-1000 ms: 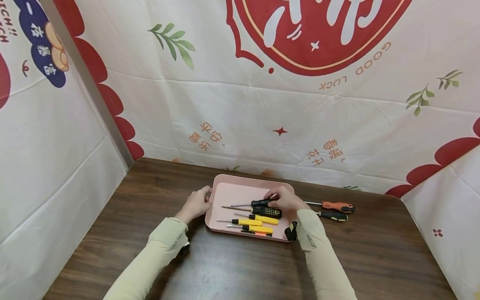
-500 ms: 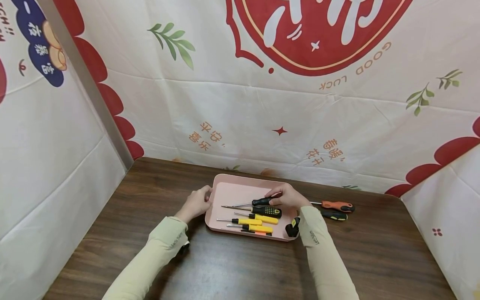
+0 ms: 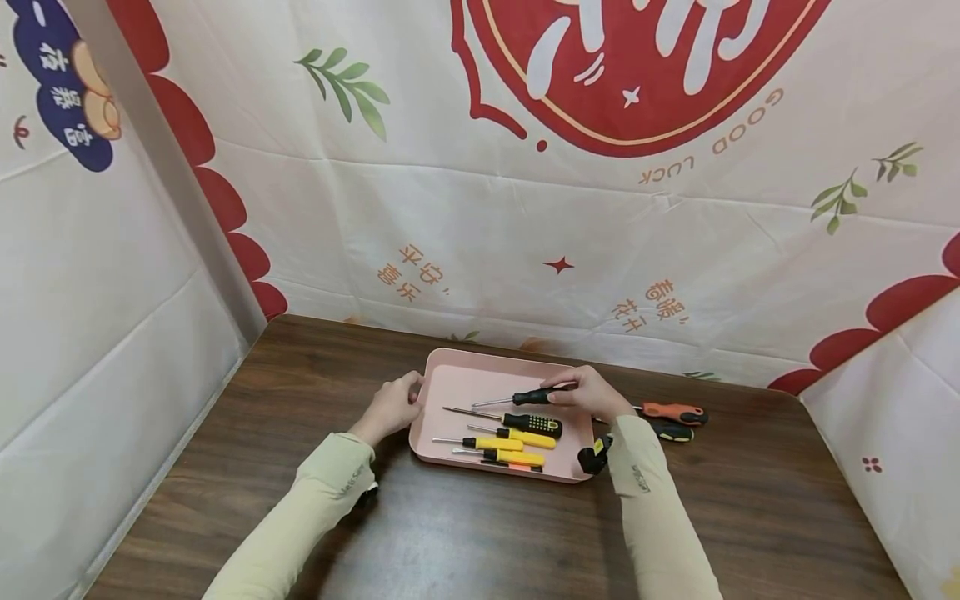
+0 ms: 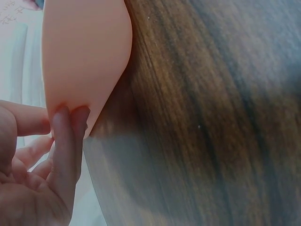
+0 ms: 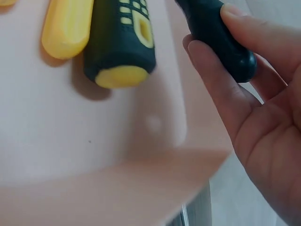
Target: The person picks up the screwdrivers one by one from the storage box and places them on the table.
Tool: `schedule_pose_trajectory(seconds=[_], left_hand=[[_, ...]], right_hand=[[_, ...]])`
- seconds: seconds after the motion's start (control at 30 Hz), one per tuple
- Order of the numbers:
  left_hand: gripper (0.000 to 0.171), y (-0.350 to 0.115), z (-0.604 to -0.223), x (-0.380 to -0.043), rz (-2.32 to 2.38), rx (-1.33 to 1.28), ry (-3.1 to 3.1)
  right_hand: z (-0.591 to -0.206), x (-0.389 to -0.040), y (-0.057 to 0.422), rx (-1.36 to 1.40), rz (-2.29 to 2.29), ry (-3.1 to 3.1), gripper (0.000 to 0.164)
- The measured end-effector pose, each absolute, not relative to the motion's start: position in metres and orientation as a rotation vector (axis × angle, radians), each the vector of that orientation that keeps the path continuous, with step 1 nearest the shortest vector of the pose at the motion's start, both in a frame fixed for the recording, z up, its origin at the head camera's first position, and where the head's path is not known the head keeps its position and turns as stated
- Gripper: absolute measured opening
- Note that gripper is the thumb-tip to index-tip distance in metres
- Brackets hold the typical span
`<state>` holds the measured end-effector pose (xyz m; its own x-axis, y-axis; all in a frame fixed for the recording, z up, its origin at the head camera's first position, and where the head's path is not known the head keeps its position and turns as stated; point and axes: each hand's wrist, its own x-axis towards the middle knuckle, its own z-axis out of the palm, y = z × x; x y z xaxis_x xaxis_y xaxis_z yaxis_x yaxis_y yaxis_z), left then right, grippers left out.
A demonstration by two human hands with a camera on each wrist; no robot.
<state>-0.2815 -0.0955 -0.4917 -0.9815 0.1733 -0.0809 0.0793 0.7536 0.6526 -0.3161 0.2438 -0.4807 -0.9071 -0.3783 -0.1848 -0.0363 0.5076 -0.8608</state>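
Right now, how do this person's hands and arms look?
The left hand and right hand wear no gloves. Long, pale yellowish sleeves bear small dark lettering near the cuffs. A black device with yellow marking sits at the right wrist, a black piece at the left.

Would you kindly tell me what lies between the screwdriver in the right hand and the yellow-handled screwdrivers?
A black-handled screwdriver with yellow spots lies between them in the tray, as the head view shows.

Left hand (image 3: 392,408) gripping tray (image 3: 465,383), right hand (image 3: 594,394) holding black screwdriver (image 3: 531,397)
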Motion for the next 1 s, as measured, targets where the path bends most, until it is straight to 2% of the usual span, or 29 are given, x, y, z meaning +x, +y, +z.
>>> schedule_pose_trajectory(seconds=[0.43, 1.0], left_hand=[[0.035, -0.096, -0.496, -0.281, 1.05, 0.209, 2.825], [0.034, -0.096, -0.5, -0.284, 1.063, 0.22, 2.847]], right_hand=[[-0.479, -0.306, 0.275, -0.213, -1.471, 2.399, 0.038], [-0.467, -0.285, 0.313, -0.314, -1.601, 2.401, 0.04]])
